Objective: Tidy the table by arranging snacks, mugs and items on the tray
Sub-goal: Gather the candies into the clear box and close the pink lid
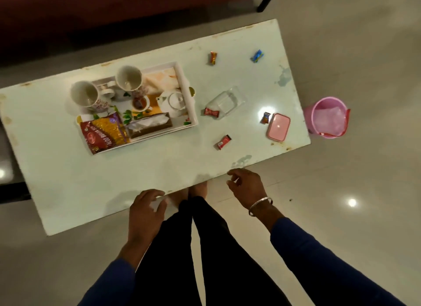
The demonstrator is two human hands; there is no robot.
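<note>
The white tray [192, 114] sits on the left half of the pale table [68, 169]. On it stand two mugs [85, 96] [128, 78] at the far left, a small white teapot [174, 101], a tissue box [149, 125] and a red and yellow snack bag [102, 130] that overhangs the near left corner of the tray. To the right of the tray, loose on the table, lie wrapped candies: a red one [211, 112] touching a clear plastic box [227, 102], another red one [223, 142] nearer the front edge, an orange one [212, 58] and a blue one [257, 55] toward the far edge, and one more [265, 118] just beside a pink lidded box [278, 126]. A pink bucket [328, 116] stands on the floor past the right end of the table.

Both hands hover at the table's near edge and hold nothing. The left hand [145, 212] has loosely curled fingers over the edge. The right hand [247, 188], with a metal bangle [260, 206] at the wrist, also has relaxed, half-bent fingers.
</note>
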